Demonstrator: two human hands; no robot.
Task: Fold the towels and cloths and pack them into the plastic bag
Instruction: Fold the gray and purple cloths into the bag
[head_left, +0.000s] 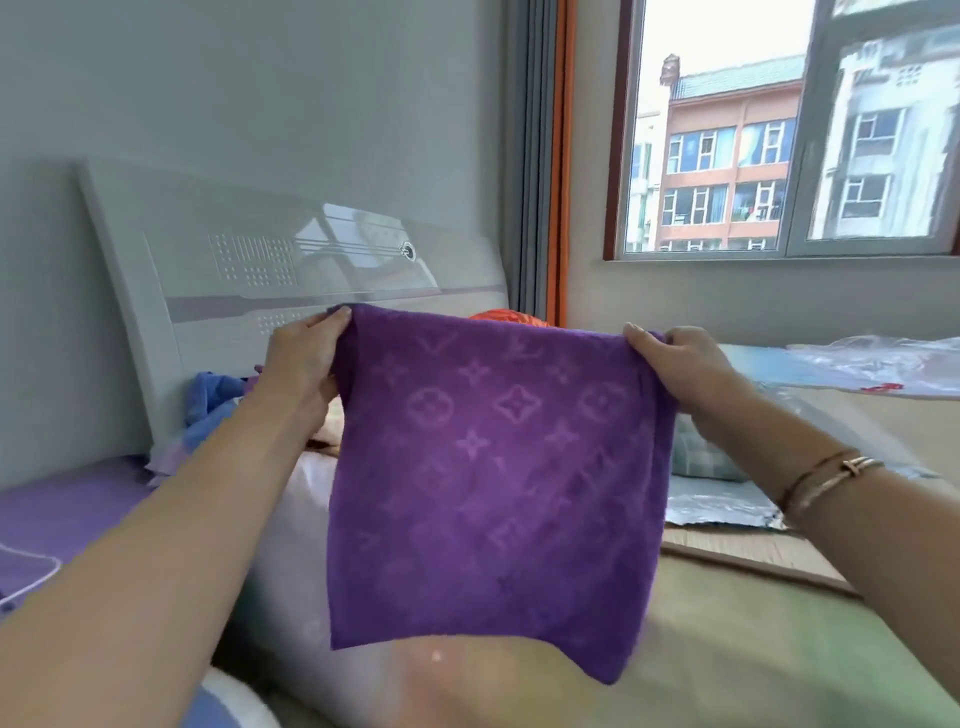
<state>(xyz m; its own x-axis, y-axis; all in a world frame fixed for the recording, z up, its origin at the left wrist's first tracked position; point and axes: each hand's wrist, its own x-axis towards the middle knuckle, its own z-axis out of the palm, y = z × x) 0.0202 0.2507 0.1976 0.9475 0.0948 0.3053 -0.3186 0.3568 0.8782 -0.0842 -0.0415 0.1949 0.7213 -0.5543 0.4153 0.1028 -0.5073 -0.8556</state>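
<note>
A purple towel (493, 478) with a faint embossed pattern hangs in the air in front of me, above the bed. My left hand (306, 358) pinches its upper left corner and my right hand (680, 364) pinches its upper right corner, so the top edge is stretched between them. The lower edge hangs free. A clear plastic bag (878, 364) lies flat at the far right of the bed. A blue cloth (213, 400) is bunched against the headboard, and an orange cloth (509, 316) peeks out behind the towel's top edge.
A white headboard (249, 270) stands behind the bed at the left. A purple sheet (62, 514) covers the left side, a woven mat (748, 556) the right. A checked cloth (701, 457) and a silver foil sheet (717, 509) lie under my right forearm. A window fills the upper right.
</note>
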